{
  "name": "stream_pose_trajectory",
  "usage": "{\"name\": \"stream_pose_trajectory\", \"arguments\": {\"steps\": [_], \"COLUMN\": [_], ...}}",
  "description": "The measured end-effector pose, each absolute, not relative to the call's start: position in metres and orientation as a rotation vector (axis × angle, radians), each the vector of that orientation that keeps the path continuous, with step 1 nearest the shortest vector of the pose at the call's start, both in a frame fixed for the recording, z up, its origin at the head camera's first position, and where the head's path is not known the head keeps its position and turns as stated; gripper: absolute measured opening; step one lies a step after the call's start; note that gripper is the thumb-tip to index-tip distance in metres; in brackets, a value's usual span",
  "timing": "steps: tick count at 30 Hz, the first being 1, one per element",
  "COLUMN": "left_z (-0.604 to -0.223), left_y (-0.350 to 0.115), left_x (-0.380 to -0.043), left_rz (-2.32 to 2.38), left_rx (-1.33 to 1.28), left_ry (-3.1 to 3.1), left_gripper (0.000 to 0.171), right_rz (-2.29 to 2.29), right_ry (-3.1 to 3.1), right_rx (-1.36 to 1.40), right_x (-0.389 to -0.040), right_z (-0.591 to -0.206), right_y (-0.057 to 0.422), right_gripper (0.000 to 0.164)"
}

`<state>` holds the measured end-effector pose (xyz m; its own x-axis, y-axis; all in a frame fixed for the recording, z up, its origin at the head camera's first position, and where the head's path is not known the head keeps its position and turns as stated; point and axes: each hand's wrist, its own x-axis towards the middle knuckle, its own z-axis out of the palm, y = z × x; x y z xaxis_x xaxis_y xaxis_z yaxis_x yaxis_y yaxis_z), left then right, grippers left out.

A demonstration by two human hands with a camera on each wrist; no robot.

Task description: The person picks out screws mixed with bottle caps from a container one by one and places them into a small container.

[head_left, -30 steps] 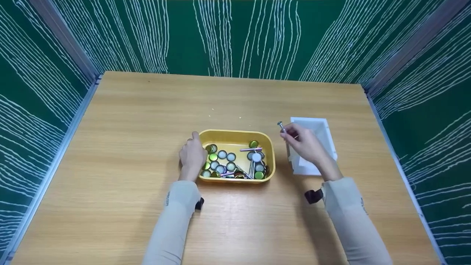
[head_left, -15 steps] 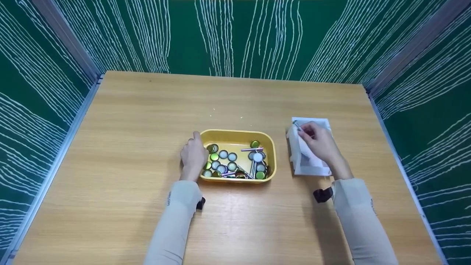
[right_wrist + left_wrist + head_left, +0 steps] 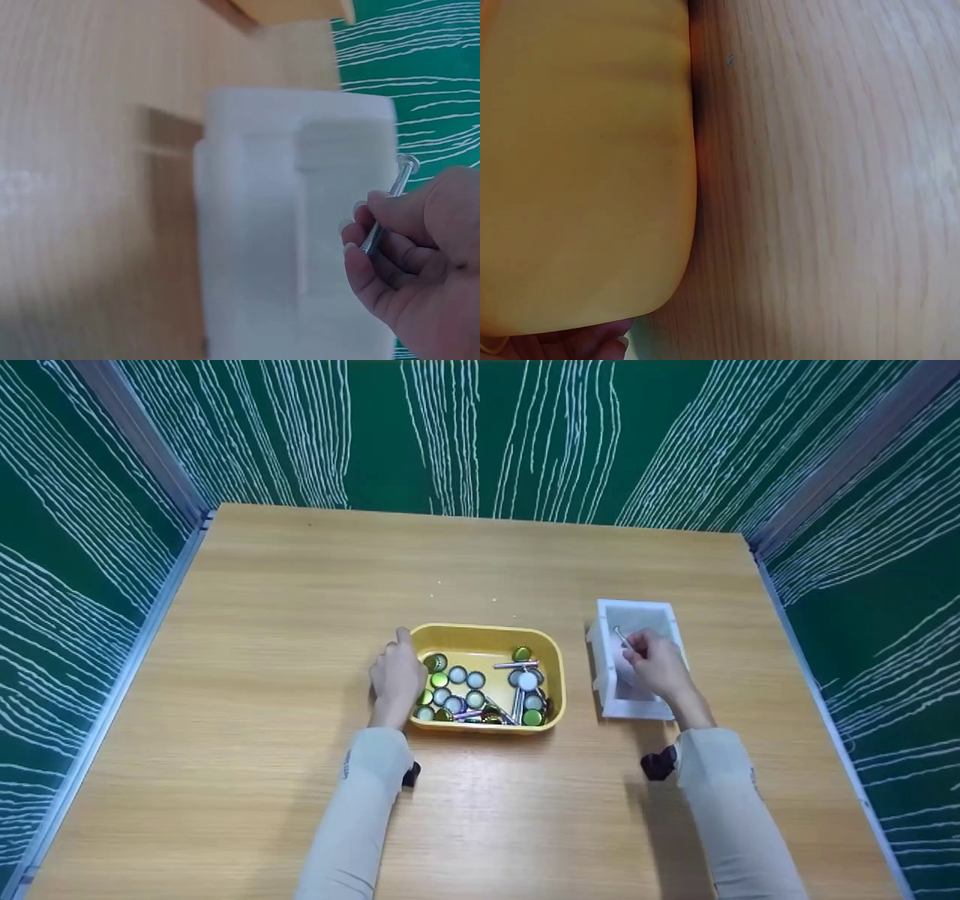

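Note:
My right hand (image 3: 661,666) pinches a silver bolt (image 3: 622,636) between thumb and fingers, head end pointing out. It is over the white bin (image 3: 634,709), and in the right wrist view the bolt (image 3: 405,177) shows its round head and threaded shank. My left hand (image 3: 397,679) holds the left end of the yellow bin (image 3: 487,637); in the left wrist view a few fingertips (image 3: 592,341) curl at the end of its wall. Inside the yellow bin lie green and silver bottle caps (image 3: 475,680) mixed with several bolts (image 3: 516,665).
Both bins stand on the wooden table (image 3: 465,817), a narrow gap between them. Tiny white specks (image 3: 494,599) lie behind the yellow bin. Green panels (image 3: 540,442) with white lines enclose the back and sides.
My right hand has carried the bolt rightward from beside the white bin to over it, and now sits slightly lower. The left hand keeps its place on the yellow bin.

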<state>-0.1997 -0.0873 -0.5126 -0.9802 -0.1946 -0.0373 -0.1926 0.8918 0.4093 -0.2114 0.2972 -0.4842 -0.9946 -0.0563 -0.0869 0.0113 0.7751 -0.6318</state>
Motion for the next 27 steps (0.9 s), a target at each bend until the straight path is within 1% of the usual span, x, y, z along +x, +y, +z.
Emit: {"name": "stream_pose_trajectory", "arguments": {"steps": [5, 11, 16, 18, 23, 27], "left_z": [-0.514, -0.514, -0.514, -0.514, -0.515, -0.515], "left_y": [-0.087, -0.087, -0.087, -0.087, -0.087, -0.088], "left_x": [-0.2, -0.201, -0.201, -0.201, -0.2, -0.2], "left_rz": [-0.665, -0.667, -0.664, -0.665, -0.646, -0.642], "left_rx": [0.318, 0.322, 0.322, 0.316, 0.31, 0.309], "left_ry": [-3.068, -3.056, -3.053, -3.051, -3.052, -3.038], "left_gripper": [0.048, 0.047, 0.045, 0.044, 0.046, 0.045], "right_rz": [-0.96, -0.953, -0.937, -0.93, -0.935, -0.924], "right_ry": [2.861, 2.844, 2.817, 2.825, 2.869, 2.859], "right_rx": [-0.031, -0.049, -0.049, -0.051, -0.075, -0.089], "right_x": [-0.21, -0.21, -0.211, -0.212, -0.212, -0.212], "right_z": [-0.499, -0.511, -0.516, -0.518, -0.522, -0.523], "right_y": [0.298, 0.298, 0.299, 0.301, 0.303, 0.302], "right_gripper": [0.021, 0.023, 0.026, 0.025, 0.021, 0.023]}}
